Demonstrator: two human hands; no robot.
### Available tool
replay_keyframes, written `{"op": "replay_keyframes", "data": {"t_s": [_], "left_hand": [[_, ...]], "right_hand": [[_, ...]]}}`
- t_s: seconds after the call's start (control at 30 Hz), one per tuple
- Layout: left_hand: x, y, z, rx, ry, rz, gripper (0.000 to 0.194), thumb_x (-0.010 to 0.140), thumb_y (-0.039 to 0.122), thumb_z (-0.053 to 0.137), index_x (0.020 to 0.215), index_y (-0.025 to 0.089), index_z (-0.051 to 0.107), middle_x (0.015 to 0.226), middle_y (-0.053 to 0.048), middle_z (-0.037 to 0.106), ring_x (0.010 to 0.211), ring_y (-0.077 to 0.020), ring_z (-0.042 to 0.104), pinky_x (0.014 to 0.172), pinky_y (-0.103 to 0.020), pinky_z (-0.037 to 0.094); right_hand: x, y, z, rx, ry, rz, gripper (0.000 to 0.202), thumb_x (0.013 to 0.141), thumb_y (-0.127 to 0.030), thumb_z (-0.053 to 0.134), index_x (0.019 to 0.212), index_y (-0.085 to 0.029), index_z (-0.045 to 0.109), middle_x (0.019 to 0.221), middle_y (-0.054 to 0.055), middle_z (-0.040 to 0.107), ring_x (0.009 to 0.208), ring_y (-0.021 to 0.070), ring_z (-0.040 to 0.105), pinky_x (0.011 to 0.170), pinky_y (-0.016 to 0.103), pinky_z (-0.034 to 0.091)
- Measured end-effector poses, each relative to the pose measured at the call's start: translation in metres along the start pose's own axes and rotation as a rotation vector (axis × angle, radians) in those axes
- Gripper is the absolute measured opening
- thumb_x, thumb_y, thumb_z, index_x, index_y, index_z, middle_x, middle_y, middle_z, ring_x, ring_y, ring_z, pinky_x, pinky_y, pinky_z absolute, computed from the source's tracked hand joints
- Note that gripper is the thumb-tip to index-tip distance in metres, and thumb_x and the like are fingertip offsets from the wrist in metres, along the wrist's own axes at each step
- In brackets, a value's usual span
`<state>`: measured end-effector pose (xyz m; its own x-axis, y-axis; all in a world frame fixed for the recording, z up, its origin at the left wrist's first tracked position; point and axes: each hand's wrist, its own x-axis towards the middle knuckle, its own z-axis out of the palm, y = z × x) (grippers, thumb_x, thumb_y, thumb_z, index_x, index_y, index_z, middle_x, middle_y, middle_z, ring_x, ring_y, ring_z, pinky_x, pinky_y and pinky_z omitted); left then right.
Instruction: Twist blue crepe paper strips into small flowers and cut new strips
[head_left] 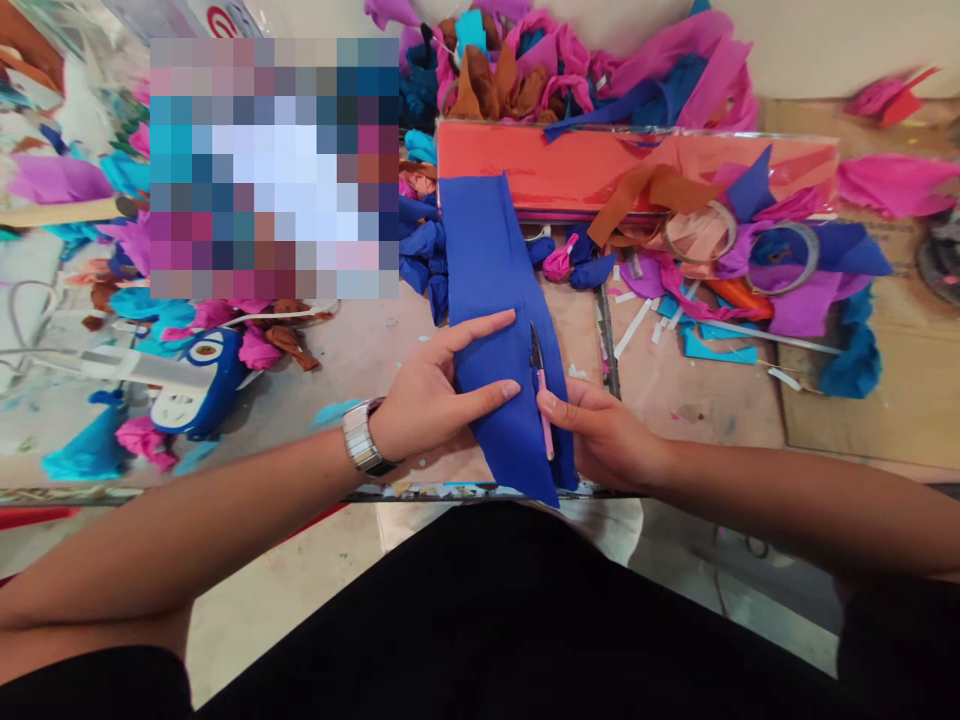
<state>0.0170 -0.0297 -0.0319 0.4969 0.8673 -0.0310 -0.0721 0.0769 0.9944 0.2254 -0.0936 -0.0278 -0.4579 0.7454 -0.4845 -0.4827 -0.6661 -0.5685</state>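
Note:
A long folded sheet of blue crepe paper [487, 260] runs from the red pack down to the table's front edge. My left hand [442, 385] lies over its left side, thumb and forefinger stretched out and spread on the paper; the other fingers are hidden. My right hand [600, 425] is closed at the right side, its thumb on a slim pink-handled knife [547, 420] with a dark blade. The knife lies lengthwise along a gap between the broad part of the paper and a narrow right-hand strip. My right fingers are partly hidden behind that strip.
A red paper pack in clear wrap [555, 150] lies behind. Tape rolls [784, 258] and coloured scraps are at right. A blue-and-white power strip [199, 385] with cables sits at left. Crumpled paper pieces [525, 70] heap at the back. A blurred-out patch hides the upper left.

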Motion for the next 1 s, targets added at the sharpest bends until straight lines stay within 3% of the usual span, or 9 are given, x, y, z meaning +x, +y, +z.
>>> {"op": "replay_keyframes", "data": {"t_s": [0.2,0.37,0.7,1.0], "left_hand": [[-0.0006,0.0008,0.001,0.031,-0.012,0.009,0.07,0.084,0.035,0.087,0.148,0.024,0.062,0.148,-0.013,0.066,0.13,-0.0324,0.069,0.11,-0.049,0.062],[-0.0012,0.0,0.0018,0.006,-0.015,0.01,0.07,0.083,0.036,0.088,0.147,0.024,0.063,0.147,-0.012,0.067,0.125,-0.0308,0.071,0.106,-0.048,0.064],[0.0002,0.0012,0.0026,0.027,-0.02,0.017,0.072,0.081,0.04,0.089,0.147,0.022,0.063,0.147,-0.013,0.067,0.125,-0.0315,0.071,0.106,-0.047,0.064],[0.0008,-0.0029,0.0008,0.062,-0.002,0.044,0.074,0.081,0.04,0.089,0.147,0.022,0.062,0.15,-0.013,0.065,0.13,-0.0323,0.069,0.111,-0.048,0.061]], "right_hand": [[0.0002,-0.0006,0.0013,-0.025,0.0,-0.009,0.04,0.084,-0.044,0.088,0.111,-0.021,0.069,0.086,0.001,0.078,0.075,0.0167,0.075,0.079,0.034,0.064],[0.0001,-0.0011,0.0029,-0.028,0.013,-0.016,0.043,0.084,-0.043,0.088,0.116,-0.021,0.068,0.095,0.003,0.081,0.086,0.0205,0.078,0.086,0.038,0.065],[0.0007,-0.0018,0.0048,-0.025,0.024,-0.007,0.044,0.084,-0.044,0.088,0.116,-0.021,0.068,0.096,0.003,0.082,0.083,0.0204,0.079,0.082,0.038,0.066],[0.0007,0.0004,0.0009,-0.009,-0.01,-0.003,0.048,0.086,-0.043,0.087,0.122,-0.021,0.066,0.101,0.005,0.081,0.088,0.0214,0.079,0.089,0.041,0.065]]}}
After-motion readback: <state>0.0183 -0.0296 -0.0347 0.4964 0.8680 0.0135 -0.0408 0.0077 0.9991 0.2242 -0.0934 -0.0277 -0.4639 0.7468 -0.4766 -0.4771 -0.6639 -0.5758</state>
